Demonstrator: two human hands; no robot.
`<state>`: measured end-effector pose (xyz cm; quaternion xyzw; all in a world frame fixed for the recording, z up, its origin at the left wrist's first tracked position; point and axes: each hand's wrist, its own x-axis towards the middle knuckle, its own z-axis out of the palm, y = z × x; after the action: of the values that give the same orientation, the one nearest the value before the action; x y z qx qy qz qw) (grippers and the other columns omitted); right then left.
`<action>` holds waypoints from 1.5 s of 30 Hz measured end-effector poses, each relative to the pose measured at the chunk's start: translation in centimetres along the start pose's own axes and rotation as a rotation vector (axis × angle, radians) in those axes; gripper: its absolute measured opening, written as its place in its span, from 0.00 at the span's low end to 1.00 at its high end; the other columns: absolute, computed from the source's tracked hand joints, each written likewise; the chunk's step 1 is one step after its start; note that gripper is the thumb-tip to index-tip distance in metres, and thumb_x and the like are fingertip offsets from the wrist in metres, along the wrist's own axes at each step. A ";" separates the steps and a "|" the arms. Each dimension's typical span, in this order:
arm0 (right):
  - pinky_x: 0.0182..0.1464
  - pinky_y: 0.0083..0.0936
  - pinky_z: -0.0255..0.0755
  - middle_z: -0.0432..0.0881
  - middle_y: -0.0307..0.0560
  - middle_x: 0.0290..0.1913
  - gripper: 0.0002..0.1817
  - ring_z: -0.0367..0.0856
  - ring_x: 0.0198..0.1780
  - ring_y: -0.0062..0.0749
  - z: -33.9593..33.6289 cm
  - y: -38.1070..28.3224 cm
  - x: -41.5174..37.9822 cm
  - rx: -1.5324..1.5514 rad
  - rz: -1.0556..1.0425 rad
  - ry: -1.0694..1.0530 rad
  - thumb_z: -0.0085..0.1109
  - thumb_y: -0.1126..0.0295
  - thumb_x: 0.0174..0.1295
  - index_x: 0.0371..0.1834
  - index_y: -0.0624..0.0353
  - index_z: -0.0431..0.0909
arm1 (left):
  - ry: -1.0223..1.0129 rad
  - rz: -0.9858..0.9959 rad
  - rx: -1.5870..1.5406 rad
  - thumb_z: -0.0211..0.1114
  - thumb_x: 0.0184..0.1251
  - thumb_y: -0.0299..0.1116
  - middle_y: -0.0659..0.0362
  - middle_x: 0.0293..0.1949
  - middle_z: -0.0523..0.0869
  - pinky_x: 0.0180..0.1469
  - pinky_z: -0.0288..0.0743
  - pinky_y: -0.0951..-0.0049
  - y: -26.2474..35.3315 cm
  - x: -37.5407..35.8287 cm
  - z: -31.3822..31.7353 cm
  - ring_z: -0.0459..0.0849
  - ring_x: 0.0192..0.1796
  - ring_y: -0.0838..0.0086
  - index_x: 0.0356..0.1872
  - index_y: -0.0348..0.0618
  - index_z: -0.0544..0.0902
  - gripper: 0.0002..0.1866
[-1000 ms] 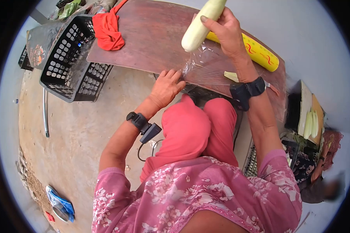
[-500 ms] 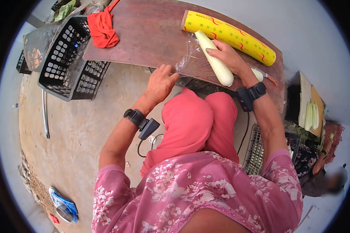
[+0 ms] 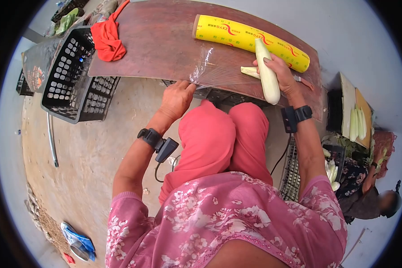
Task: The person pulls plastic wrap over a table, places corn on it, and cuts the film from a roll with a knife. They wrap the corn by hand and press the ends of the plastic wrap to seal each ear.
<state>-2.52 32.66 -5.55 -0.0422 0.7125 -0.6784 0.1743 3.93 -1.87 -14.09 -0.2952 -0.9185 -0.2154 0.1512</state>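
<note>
My right hand [image 3: 279, 73] is wrapped round a long, pale green zucchini [image 3: 268, 78], tilted, with its thick end towards me. The stem end of a second pale zucchini [image 3: 250, 72] shows beside it, on the table; the rest is hidden by the first one and my hand. At the table's front edge, my left hand [image 3: 177, 100] pinches the edge of a clear plastic film [image 3: 210, 73], which spreads wrinkled over the tabletop. Behind lies a thick yellow roll of cling film [image 3: 250, 40]. A knife with a red handle [image 3: 304, 82] rests right of my right hand.
A red cloth [image 3: 108, 40] lies on the left of the brown table [image 3: 152, 31]. Black plastic crates [image 3: 71, 80] stand left of it. At right, a crate [image 3: 292, 169] holds pale zucchini, more lie on a cardboard box [image 3: 357, 125], and another person [image 3: 366, 192] sits nearby.
My right hand has moved right with the zucchini, uncovering the second one's stem end. My left hand stays at the table edge, and more film shows spread out. The view has shifted slightly.
</note>
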 end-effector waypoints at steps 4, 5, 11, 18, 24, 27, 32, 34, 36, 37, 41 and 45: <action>0.43 0.22 0.77 0.82 0.52 0.48 0.38 0.81 0.42 0.25 0.9 -0.4 0.3 -0.091 -0.033 0.045 0.57 0.59 0.67 0.74 0.70 0.56 | -0.053 -0.058 -0.044 0.61 0.58 0.25 0.52 0.35 0.82 0.40 0.78 0.57 0.2 0.1 -0.2 0.83 0.41 0.54 0.35 0.40 0.76 0.04; 0.44 0.22 0.77 0.82 0.52 0.48 0.40 0.81 0.43 0.26 0.8 -0.3 0.7 -0.101 -0.026 0.057 0.57 0.59 0.67 0.76 0.70 0.53 | -0.098 -0.095 -0.045 0.61 0.59 0.26 0.51 0.37 0.83 0.41 0.78 0.57 0.0 0.0 -0.1 0.83 0.42 0.53 0.36 0.40 0.77 0.05; 0.43 0.21 0.76 0.82 0.50 0.46 0.40 0.80 0.42 0.25 1.2 -0.3 0.9 -0.180 -0.071 0.079 0.55 0.59 0.67 0.78 0.66 0.52 | -0.106 -0.434 -0.423 0.62 0.64 0.27 0.51 0.35 0.87 0.40 0.79 0.65 -1.3 -1.5 1.1 0.86 0.36 0.65 0.44 0.37 0.81 0.09; 0.41 0.20 0.75 0.82 0.48 0.45 0.37 0.79 0.41 0.23 1.1 -0.5 0.7 -0.234 -0.089 0.024 0.55 0.58 0.67 0.76 0.64 0.57 | 0.117 -0.754 -0.518 0.63 0.64 0.30 0.46 0.33 0.88 0.41 0.79 0.62 -1.0 0.7 -0.8 0.88 0.36 0.54 0.41 0.37 0.84 0.08; 0.46 0.21 0.74 0.81 0.46 0.46 0.36 0.79 0.45 0.24 0.9 -0.1 0.8 -0.202 -0.106 0.059 0.59 0.56 0.65 0.71 0.68 0.64 | 0.023 -0.678 -0.231 0.69 0.63 0.38 0.49 0.29 0.87 0.37 0.78 0.62 0.3 3.9 -0.6 0.86 0.33 0.59 0.39 0.37 0.84 0.13; 0.46 0.21 0.74 0.81 0.46 0.47 0.36 0.78 0.45 0.24 1.1 -0.3 0.7 -0.192 -0.101 0.052 0.59 0.56 0.65 0.71 0.68 0.64 | 0.028 -0.639 -0.137 0.69 0.62 0.38 0.48 0.30 0.87 0.39 0.78 0.60 0.7 4.3 -0.4 0.86 0.36 0.55 0.38 0.38 0.84 0.13; 0.45 0.21 0.73 0.80 0.46 0.47 0.36 0.78 0.45 0.24 0.8 0.3 1.1 -0.214 -0.113 0.065 0.59 0.56 0.65 0.71 0.67 0.64 | -0.055 -0.547 -0.079 0.64 0.62 0.34 0.46 0.41 0.84 0.45 0.77 0.51 0.1 4.3 0.1 0.84 0.44 0.47 0.36 0.40 0.81 0.08; 0.45 0.21 0.73 0.80 0.45 0.47 0.36 0.78 0.44 0.23 0.9 0.4 1.1 -0.208 -0.114 0.064 0.59 0.56 0.65 0.71 0.67 0.64 | -0.078 -0.483 -0.006 0.61 0.63 0.32 0.45 0.41 0.83 0.45 0.77 0.50 0.2 4.4 0.1 0.84 0.44 0.45 0.37 0.40 0.80 0.07; 0.44 0.21 0.74 0.80 0.45 0.47 0.36 0.77 0.44 0.23 0.8 0.4 1.1 -0.204 -0.121 0.059 0.59 0.56 0.65 0.71 0.67 0.64 | -0.096 -0.470 0.025 0.59 0.63 0.30 0.44 0.42 0.83 0.45 0.77 0.49 0.4 4.5 0.2 0.83 0.44 0.44 0.37 0.39 0.79 0.06; 0.44 0.21 0.74 0.80 0.45 0.47 0.35 0.77 0.44 0.23 0.7 0.4 1.1 -0.207 -0.115 0.066 0.59 0.56 0.65 0.71 0.66 0.65 | -0.077 -0.459 0.023 0.59 0.63 0.30 0.44 0.42 0.83 0.44 0.77 0.49 0.3 4.4 0.4 0.83 0.43 0.44 0.37 0.40 0.78 0.06; 0.43 0.22 0.74 0.79 0.46 0.48 0.36 0.77 0.44 0.23 0.7 0.5 1.1 -0.202 -0.103 0.081 0.59 0.56 0.65 0.72 0.66 0.64 | 0.001 -0.420 0.013 0.60 0.63 0.30 0.44 0.41 0.83 0.43 0.76 0.47 0.1 3.8 0.5 0.83 0.42 0.43 0.37 0.39 0.77 0.06; 0.44 0.22 0.75 0.79 0.47 0.50 0.36 0.78 0.45 0.25 0.6 0.5 1.1 -0.212 -0.110 0.092 0.59 0.57 0.65 0.73 0.66 0.63 | -0.002 -0.574 -0.113 0.60 0.62 0.29 0.44 0.36 0.84 0.42 0.76 0.50 -0.3 3.8 0.2 0.84 0.39 0.45 0.38 0.37 0.74 0.08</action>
<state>-3.29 31.77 -6.28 -0.0681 0.7842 -0.6089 0.0984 0.70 -0.21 -12.80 -0.0316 -0.9511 -0.2999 0.0666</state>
